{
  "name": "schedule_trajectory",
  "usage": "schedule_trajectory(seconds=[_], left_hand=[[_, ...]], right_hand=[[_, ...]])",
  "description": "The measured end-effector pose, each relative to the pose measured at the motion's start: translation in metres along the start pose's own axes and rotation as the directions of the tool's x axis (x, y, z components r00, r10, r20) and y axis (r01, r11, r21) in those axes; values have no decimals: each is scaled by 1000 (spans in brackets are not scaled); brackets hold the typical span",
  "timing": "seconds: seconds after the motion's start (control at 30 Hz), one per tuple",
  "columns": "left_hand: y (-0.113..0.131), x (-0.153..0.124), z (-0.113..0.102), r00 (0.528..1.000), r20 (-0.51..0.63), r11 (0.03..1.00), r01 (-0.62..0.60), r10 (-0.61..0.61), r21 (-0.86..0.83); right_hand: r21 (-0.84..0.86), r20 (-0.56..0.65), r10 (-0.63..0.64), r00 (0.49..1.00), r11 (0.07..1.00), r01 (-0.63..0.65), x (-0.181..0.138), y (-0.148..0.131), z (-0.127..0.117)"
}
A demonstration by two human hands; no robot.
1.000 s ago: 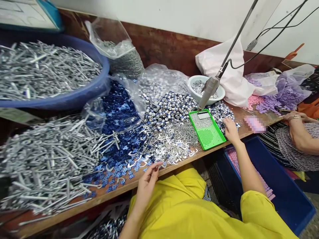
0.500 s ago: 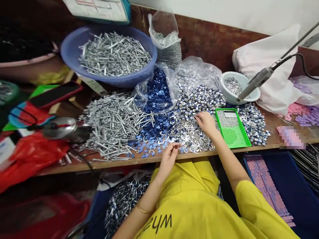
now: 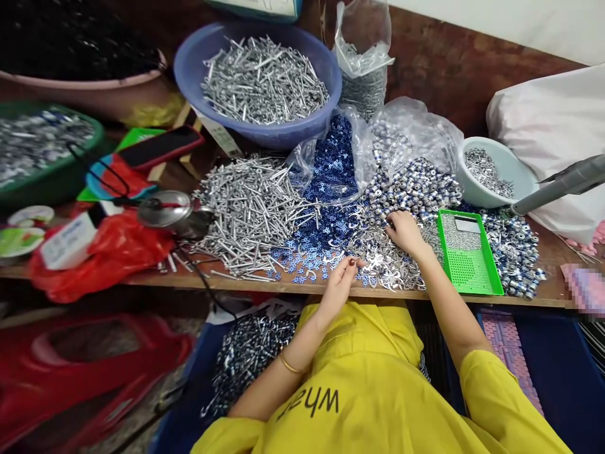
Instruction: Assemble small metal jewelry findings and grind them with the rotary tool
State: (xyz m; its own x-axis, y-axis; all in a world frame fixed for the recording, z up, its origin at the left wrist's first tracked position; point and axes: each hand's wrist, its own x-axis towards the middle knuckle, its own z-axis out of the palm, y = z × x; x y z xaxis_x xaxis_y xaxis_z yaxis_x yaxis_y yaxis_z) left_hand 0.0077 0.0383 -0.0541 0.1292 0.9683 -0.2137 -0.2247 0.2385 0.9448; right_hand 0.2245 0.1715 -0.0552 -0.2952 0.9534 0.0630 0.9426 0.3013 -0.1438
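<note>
My left hand [image 3: 341,282] is just over the table's front edge, thumb and forefinger pinched together; anything between them is too small to make out. Beside it lie small blue three-armed pieces [image 3: 302,255]. My right hand [image 3: 406,233] reaches to where a heap of blue-and-silver ringed beads [image 3: 416,186] meets flat silver crescent-shaped pieces [image 3: 382,260]. Its fingers are curled down and drawn together, and what they grip, if anything, is hidden. Close by on the right stands a green tray [image 3: 496,274] with tiny metal bits in its upper part.
Silver pins [image 3: 246,208] are heaped at the left, with a purple basin [image 3: 259,133] of more behind. A pale bowl [image 3: 529,183] and a grey lamp arm [image 3: 562,183] stand at right. A red plastic bag [image 3: 137,246] and a metal-topped object [image 3: 165,211] lie left.
The view has swung left, so table things sit further right. My right hand has shifted slightly down towards me among the small parts; my left hand stays pinched near the table edge.
</note>
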Motion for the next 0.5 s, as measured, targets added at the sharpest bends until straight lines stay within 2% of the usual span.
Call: schedule_trajectory(seconds=[0.13,0.23,0.3,0.37,0.43,0.5], left_hand=[[2,-2,-4,998,0,989,63,-63,-136],[0,-3,-10,997,-5,988,80,-81,-130],[-4,-3,-11,998,5,995,65,-65,-74],[-8,-2,-9,999,29,999,37,-37,-1],[-11,-3,-5,999,53,999,9,-11,48],[-12,-5,-2,998,70,998,-6,1,68]], right_hand=[[95,-179,33,983,995,-16,-12,-3,-13],[361,-336,101,936,932,29,-35,-16,-28],[639,-341,152,928,761,111,-53,-34,-33],[861,-228,137,964,490,134,-70,-57,-32],[961,-102,101,990,267,72,-82,-78,-24],[991,-21,113,993,136,5,-89,-91,-16]])
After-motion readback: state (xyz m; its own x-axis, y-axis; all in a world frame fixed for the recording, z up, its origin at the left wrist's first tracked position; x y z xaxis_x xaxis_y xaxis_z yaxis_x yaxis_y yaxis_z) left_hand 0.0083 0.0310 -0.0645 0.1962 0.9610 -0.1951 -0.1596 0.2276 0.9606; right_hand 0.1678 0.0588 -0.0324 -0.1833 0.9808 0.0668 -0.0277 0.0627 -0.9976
